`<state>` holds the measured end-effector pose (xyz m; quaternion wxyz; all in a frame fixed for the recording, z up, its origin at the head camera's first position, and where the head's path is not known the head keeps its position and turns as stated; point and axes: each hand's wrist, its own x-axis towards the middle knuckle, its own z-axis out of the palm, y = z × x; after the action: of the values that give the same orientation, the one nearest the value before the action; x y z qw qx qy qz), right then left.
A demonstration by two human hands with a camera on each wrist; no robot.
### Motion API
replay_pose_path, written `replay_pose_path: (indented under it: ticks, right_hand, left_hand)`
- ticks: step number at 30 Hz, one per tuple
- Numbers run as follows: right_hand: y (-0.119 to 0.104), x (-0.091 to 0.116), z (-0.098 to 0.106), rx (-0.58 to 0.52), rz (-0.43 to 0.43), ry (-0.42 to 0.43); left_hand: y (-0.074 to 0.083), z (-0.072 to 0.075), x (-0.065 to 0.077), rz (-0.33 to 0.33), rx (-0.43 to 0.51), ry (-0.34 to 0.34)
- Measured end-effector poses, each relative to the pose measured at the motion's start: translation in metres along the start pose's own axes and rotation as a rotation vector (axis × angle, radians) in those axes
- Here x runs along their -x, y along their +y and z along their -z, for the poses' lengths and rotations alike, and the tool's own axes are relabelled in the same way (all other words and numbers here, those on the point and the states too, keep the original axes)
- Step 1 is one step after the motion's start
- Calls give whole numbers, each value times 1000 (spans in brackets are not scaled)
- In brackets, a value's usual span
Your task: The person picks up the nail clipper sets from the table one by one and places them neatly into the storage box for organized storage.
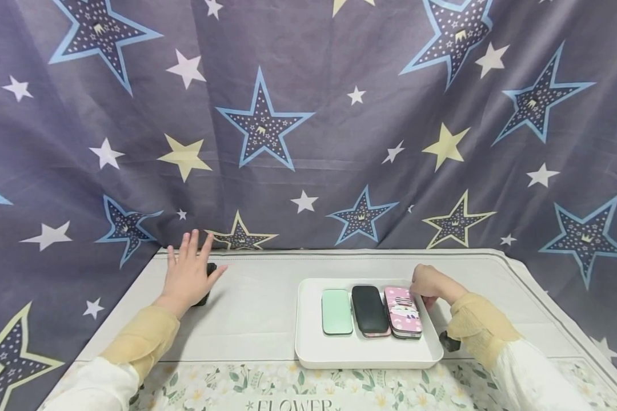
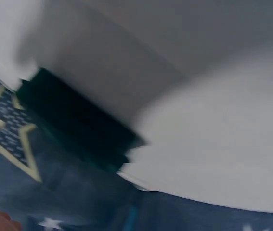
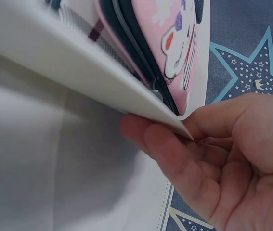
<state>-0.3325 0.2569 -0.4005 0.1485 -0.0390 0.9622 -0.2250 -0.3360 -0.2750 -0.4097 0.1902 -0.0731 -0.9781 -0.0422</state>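
My right hand [image 1: 432, 283] pinches the right rim of a shallow white tray [image 1: 308, 357]; in the right wrist view its thumb and fingers [image 3: 167, 154] close on the tray wall [image 3: 102, 82]. Inside lie a mint-green case [image 1: 336, 312], a black case [image 1: 369, 308] with a pink edge beneath it, and a pink cartoon-printed case [image 1: 403, 311], nearest that hand. At the far left of the table, my left hand [image 1: 187, 277] spreads its fingers above a dark block-like object [image 1: 205, 288], partly hidden by it. The left wrist view shows this dark greenish object [image 2: 78, 120] near the table's edge.
A grey-white cover [image 1: 257, 319] with a floral front strip [image 1: 211, 388] lies over the table. Behind it hangs a star-printed curtain [image 1: 308, 171]. In the right wrist view, a plaid surface [image 3: 95, 33] shows beside the pink case.
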Motion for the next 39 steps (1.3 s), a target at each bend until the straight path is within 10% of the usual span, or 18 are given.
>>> replay_pose_path:
  ticks: [10,20,39]
  right_hand:
    - [0,0,1,-2,0,3]
    - [-1,1,1,0,3,-2]
    - [-2,2,1,-9,-12,-14]
  left_hand:
    - [-42,-14,6,223,115,-93]
    - [-42,-18,10,395,127,-300]
    - [-39,-9,0,482,170,-493]
